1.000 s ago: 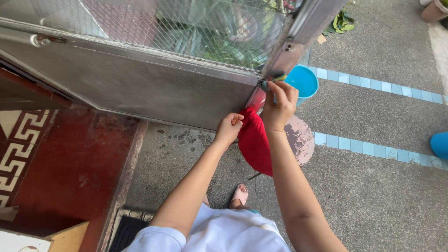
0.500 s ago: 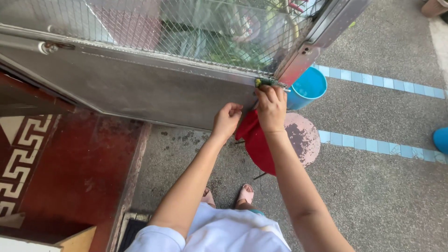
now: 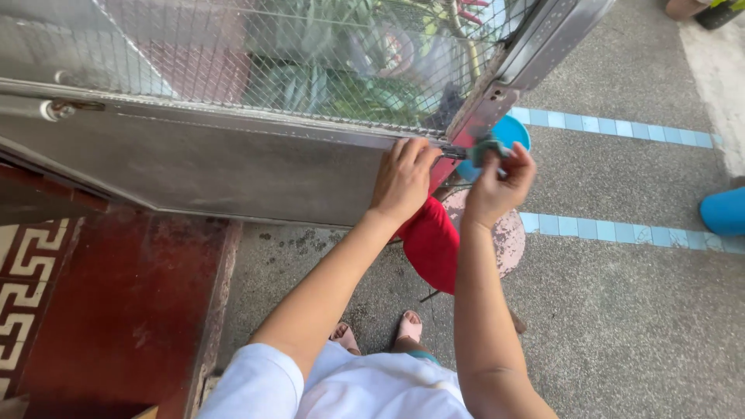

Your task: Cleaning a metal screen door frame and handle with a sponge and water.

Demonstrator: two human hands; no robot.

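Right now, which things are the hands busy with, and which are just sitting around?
In use:
left hand pressed on the metal door
right hand pinching a small green scrubber at the door's edge

Just sitting around:
red stool under the arms
blue bucket behind the door's edge
pink sandals
blue tub on the right

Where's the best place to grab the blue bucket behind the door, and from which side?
Grip the blue bucket by its exposed right rim, coming from above on the open pavement side. The metal door frame and the right hand cover its left part; no handle shows.
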